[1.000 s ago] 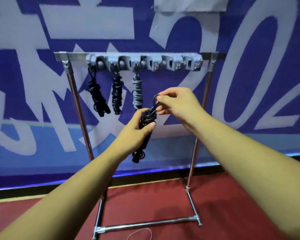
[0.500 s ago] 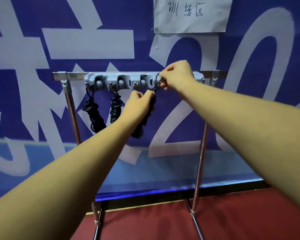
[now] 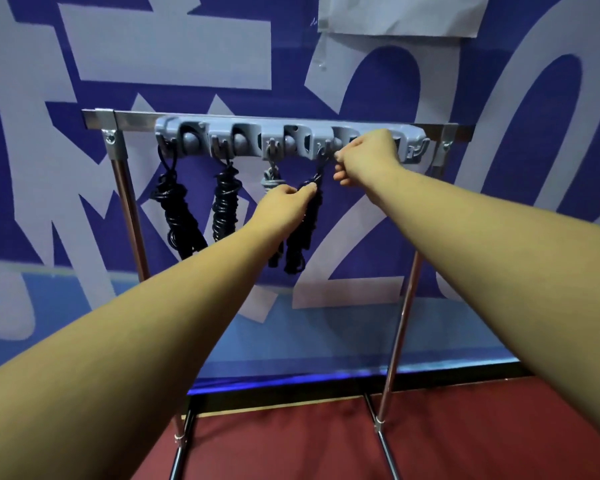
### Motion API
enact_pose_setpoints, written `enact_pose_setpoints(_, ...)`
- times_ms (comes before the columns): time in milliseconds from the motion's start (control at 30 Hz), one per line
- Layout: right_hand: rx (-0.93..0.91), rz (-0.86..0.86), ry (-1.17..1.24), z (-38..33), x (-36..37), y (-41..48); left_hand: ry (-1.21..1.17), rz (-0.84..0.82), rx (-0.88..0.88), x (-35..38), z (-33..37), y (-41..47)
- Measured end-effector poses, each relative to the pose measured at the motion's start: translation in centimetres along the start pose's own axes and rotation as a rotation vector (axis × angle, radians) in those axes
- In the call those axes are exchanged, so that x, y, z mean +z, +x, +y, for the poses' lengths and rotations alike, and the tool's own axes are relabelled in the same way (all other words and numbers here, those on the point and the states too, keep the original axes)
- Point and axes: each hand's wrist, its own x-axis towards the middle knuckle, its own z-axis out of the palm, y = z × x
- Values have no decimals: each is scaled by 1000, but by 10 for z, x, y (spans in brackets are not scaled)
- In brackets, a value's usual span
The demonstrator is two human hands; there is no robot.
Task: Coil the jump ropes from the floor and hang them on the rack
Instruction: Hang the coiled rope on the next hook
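A metal rack (image 3: 129, 202) carries a grey hook strip (image 3: 222, 128) along its top bar. A coiled black jump rope (image 3: 303, 230) hangs below the fourth hook, its top loop over the hook (image 3: 323, 152). My left hand (image 3: 284, 206) grips the upper part of that coil. My right hand (image 3: 368, 155) pinches the loop just right of the hook. Two black coiled ropes (image 3: 175, 216) (image 3: 226, 202) hang on the first two hooks. A grey coiled rope (image 3: 272, 178) hangs on the third, mostly hidden behind my left hand.
A blue and white banner (image 3: 430, 237) covers the wall right behind the rack. A paper sheet (image 3: 402, 15) is taped above. The rack's right post (image 3: 400, 323) and base tubes stand on red floor (image 3: 291, 445). More hooks on the strip lie under my right hand.
Both hands lifted the black coil from chest height up to the rack. Its loop now sits over the fourth hook, and the coil hangs lower than half a second ago.
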Motion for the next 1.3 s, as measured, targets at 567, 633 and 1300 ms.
enact_pose_setpoints(567,276,-225,-460,380,80,-203,461,-396,-357,47,-315,-154)
enact_pose_setpoints(633,348,-285,-500,426,92,-228,476,-460,-403,56,-354,-181)
enact_pose_setpoints(1300,494,-861,-809,644,173,-418,709,-890,-745,139,-595,-412)
